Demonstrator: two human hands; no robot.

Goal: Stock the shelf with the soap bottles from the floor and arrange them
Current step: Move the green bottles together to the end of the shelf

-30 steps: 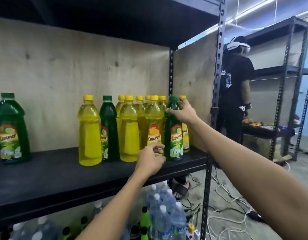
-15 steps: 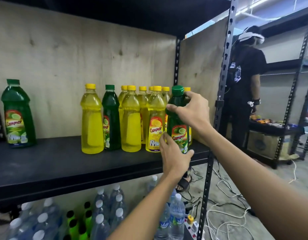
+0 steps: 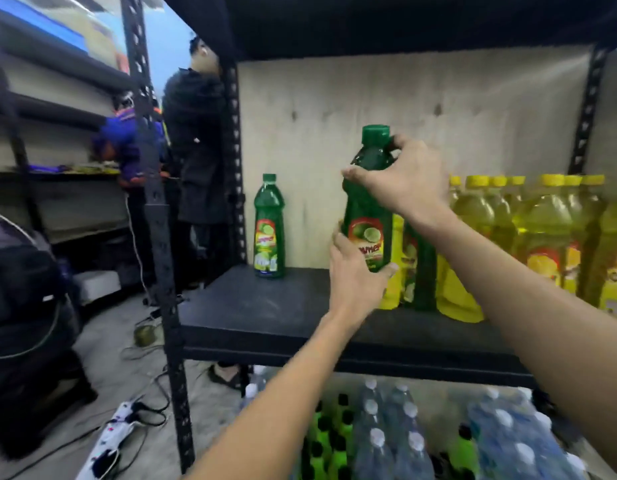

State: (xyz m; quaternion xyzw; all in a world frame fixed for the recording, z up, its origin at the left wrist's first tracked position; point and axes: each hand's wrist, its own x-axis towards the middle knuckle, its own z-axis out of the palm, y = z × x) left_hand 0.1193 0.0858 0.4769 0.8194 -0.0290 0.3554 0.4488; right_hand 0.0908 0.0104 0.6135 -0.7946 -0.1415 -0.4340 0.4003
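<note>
I hold a green soap bottle in the air above the black shelf. My right hand grips its neck and shoulder. My left hand cups its lower body from below. A second green bottle stands alone at the shelf's back left. To the right stands a group of several yellow bottles, with one more green bottle at its left end, partly hidden behind the held one.
Water bottles and green-capped bottles fill the level below. A black upright post frames the shelf's left side. Two people stand at the neighbouring rack. A power strip and cables lie on the floor.
The green bottle has been lifted off the right end of the row and carried left with both hands. The view has swung left, bringing the lone green bottle near.
</note>
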